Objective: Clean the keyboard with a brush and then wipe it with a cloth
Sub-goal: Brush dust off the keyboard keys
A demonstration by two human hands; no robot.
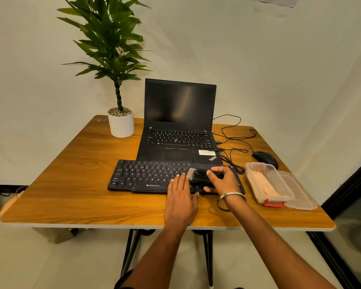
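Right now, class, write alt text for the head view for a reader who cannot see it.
A right hand holds a brush on a black keyboard while the left hand rests flat on it. Behind stands a laptop; a cloth lies in a box.

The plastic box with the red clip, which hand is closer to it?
Right. The right hand, holding the brush over the keyboard, sits just beside the plastic box. The left hand lies flat farther away, beyond the right one.
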